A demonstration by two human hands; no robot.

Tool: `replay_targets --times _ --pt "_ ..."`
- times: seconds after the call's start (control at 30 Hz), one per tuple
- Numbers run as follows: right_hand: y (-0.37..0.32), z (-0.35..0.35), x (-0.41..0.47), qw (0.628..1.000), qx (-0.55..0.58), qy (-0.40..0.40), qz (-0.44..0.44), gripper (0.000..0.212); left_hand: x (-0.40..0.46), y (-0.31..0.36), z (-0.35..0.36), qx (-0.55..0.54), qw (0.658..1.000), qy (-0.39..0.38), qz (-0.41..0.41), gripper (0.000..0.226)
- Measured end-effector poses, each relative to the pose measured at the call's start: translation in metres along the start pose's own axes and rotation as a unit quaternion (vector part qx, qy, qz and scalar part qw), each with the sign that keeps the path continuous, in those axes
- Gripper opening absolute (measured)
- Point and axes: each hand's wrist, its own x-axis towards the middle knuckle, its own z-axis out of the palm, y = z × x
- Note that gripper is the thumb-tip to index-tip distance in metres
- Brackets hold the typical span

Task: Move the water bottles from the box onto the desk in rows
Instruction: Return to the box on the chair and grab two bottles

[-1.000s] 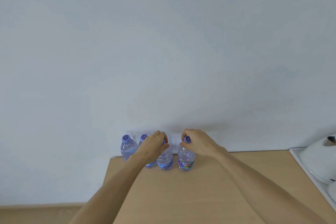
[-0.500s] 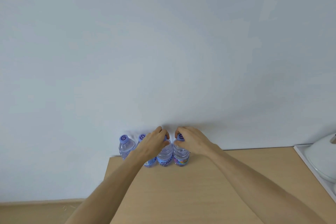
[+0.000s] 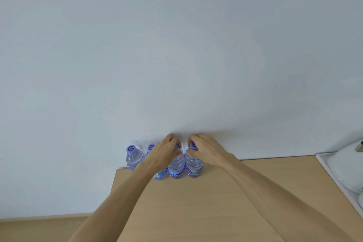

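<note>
Several clear water bottles with purple caps stand in a row along the desk's (image 3: 196, 206) far edge, against the wall. The leftmost bottle (image 3: 134, 158) stands free. A second bottle (image 3: 159, 174) is mostly hidden behind my left hand. My left hand (image 3: 164, 152) grips the cap end of the third bottle (image 3: 177, 166). My right hand (image 3: 204, 148) grips the top of the rightmost bottle (image 3: 194, 166), which has a colourful label. These two bottles stand side by side, nearly touching. The box is out of view.
A white kettle (image 3: 347, 169) sits on a white tray (image 3: 322, 163) at the desk's right edge. The desk's left edge drops to the floor (image 3: 39, 228). A plain wall rises right behind the bottles.
My right hand has slid the rightmost bottle left, closing the gap to the third bottle. My left hand has stayed on its bottle. The view has shifted slightly.
</note>
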Motion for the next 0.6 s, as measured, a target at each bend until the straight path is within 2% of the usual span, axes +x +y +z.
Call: replay_targets --times 0.27,0.43,0.6 --pt "-0.002 -0.001 0.0 1.0 -0.019 -0.016 0.009 0.021 -0.001 -0.002 -0.003 0.013 1.0 -0.018 -0.01 0.024" --pt "-0.004 -0.015 -0.006 0.997 -0.016 -0.057 0.046 0.048 -0.006 -0.004 -0.016 -0.001 0.999 -0.033 -0.027 0.04" --pt "-0.008 -0.047 -0.013 0.996 -0.063 0.002 0.068 0.04 -0.017 -0.005 -0.043 0.02 0.999 0.017 -0.018 0.029"
